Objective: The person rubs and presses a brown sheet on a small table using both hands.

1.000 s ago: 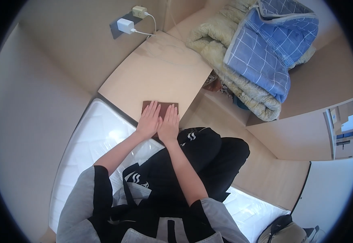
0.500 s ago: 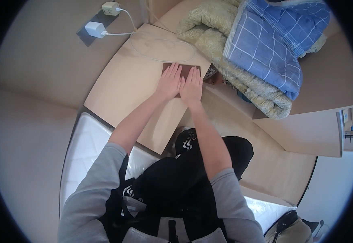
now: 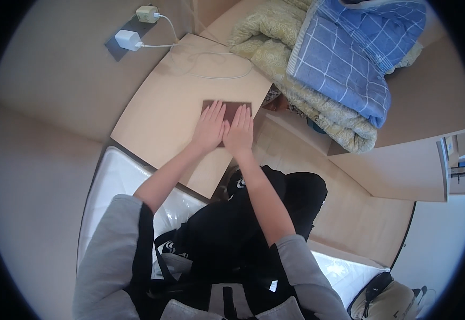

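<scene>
Left hand [image 3: 209, 128] and right hand [image 3: 238, 133], side by side, lie flat on the brown cloth [image 3: 232, 111], neither grasping it, beside the worktop's [image 3: 158, 112] right edge. Probably light, soft and unbreakable, the cloth should slide under level palms; its exposed far corners offer the best hold. Compared with half a second earlier, hands and cloth lie farther from the cable [image 3: 158, 46], closer to the worktop's near edge.

Blue checked blanket [image 3: 339, 66] atop yellowish quilt [image 3: 269, 53] (folded); white charger [image 3: 128, 40] on grey wall plate [image 3: 131, 25]; khaki bag [image 3: 389, 304].
</scene>
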